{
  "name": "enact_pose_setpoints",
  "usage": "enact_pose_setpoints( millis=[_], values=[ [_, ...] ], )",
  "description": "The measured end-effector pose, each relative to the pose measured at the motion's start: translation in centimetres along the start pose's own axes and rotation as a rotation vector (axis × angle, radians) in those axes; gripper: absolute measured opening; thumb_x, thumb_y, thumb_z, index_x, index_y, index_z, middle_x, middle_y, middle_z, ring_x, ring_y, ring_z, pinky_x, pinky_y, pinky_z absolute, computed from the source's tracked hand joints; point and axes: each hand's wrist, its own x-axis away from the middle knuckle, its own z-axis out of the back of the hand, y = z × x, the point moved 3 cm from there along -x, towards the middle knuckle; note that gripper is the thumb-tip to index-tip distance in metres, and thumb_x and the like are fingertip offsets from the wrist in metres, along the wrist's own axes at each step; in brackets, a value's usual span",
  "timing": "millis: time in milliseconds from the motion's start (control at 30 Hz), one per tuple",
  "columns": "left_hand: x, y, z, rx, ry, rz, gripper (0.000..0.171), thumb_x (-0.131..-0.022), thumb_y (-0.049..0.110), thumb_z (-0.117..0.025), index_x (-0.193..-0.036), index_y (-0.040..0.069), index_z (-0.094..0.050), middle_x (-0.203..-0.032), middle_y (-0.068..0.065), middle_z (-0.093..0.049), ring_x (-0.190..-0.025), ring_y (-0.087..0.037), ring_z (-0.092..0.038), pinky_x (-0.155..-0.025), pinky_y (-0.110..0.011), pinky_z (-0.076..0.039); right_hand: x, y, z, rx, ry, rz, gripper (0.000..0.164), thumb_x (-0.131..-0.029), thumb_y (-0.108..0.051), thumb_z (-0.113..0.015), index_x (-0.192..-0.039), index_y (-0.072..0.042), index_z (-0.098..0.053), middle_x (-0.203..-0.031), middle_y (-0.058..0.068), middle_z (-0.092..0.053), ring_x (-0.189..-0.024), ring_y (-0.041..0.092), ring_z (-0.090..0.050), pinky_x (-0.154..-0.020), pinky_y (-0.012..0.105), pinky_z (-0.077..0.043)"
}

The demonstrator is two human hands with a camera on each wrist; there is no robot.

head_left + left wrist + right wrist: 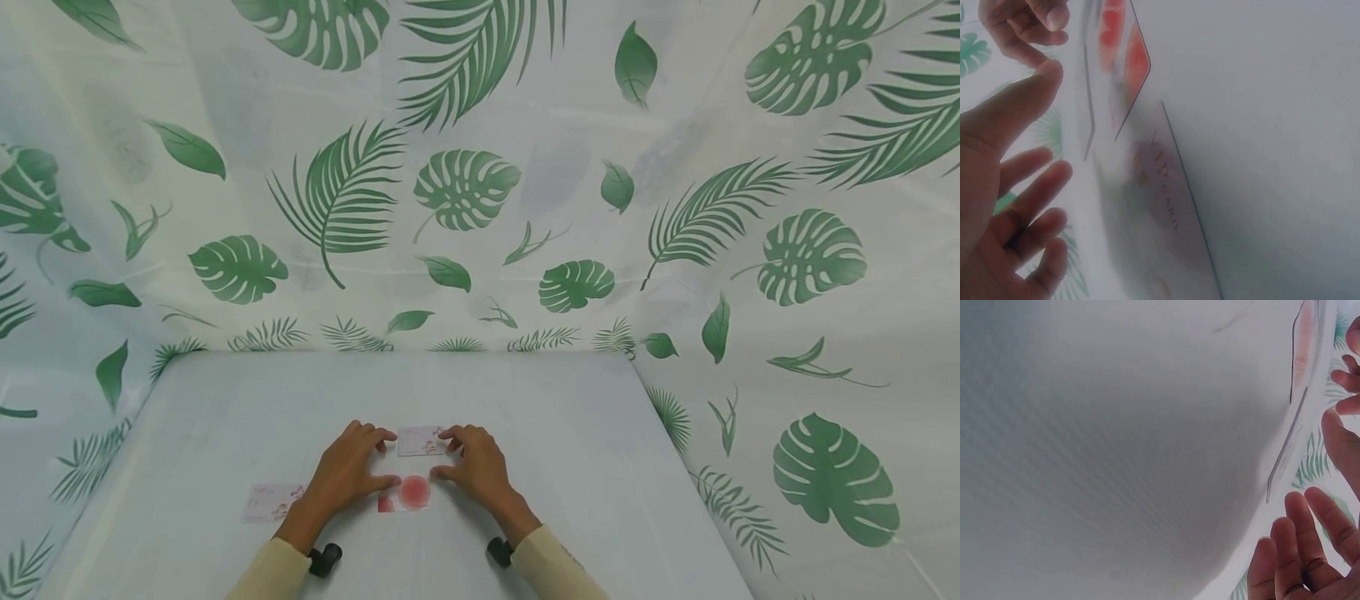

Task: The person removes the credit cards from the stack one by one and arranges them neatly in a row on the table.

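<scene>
A pale pink card (418, 442) lies flat on the white table between both hands. My left hand (347, 471) is at its left side, index fingertip close to the edge and thumb lower down by a red-and-white card (414, 493). From the other side, my right hand (480, 468) has its index fingertip overlapping the pink card's right end in the head view. Both hands have relaxed, spread fingers, with nothing held, as the right wrist view shows of the right hand's fingers (1297, 550). The red-and-white card lies nearer me, below the pink one.
Another pale pink card (264, 502), lettered "VIP CARD" in the left wrist view, lies left, partly hidden by my left wrist. A leaf-printed white sheet (480, 308) rises behind the white table (570, 467) and along its sides. Black wrist devices (326, 560) sit below both hands.
</scene>
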Motion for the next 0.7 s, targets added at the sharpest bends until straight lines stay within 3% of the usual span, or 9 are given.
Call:
enact_pose_setpoints(
  millis=[700],
  values=[
    [-1.9,-0.3,-0.9,0.018,0.008,0.026,0.059,-0.074,0.036,-0.098,-0.125,0.015,-0.074,-0.099,0.002,-0.069,-0.096,-0.015,-0.052,-0.086,-0.036,-0.053,-1.6,1.2,-0.7,0.019,-0.006,0.023,0.057,-0.076,-0.033,-0.097,-0.126,-0.020,-0.073,-0.095,-0.003,-0.067,-0.085,0.011,-0.054,-0.074,0.027,-0.045]
  ],
)
